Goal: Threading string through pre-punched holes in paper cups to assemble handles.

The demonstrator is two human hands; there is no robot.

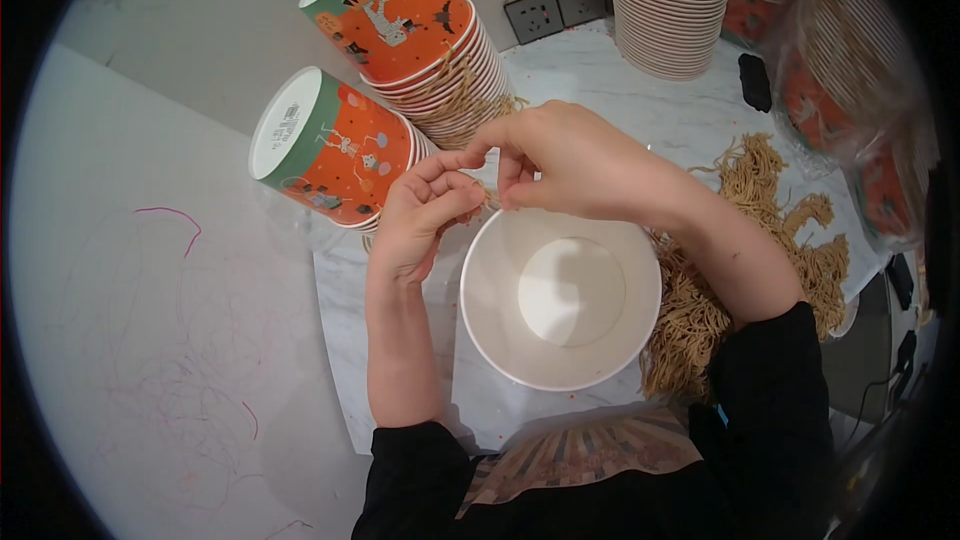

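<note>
A white paper bucket (490,325) stands open side up in front of me, its inside bare. At its far left rim my two hands meet. My left hand (425,215) is closed in a pinch, with a short bit of tan cord (488,196) showing at the fingertips. Arching over the rim from the right, my right hand (575,160) has thumb and fingers pinched together near the same spot. What lies between its fingertips is too small to make out. Beside the bucket, under my right forearm, lies a heap of tan cords (685,325).
Stacked orange and green printed paper buckets lean at the far left, one stack (345,145) nearer than the other (400,25). Another stack (670,10) stands at the back, near wall sockets (555,10). Plastic-wrapped buckets (850,90) and a small black object (755,82) are at right.
</note>
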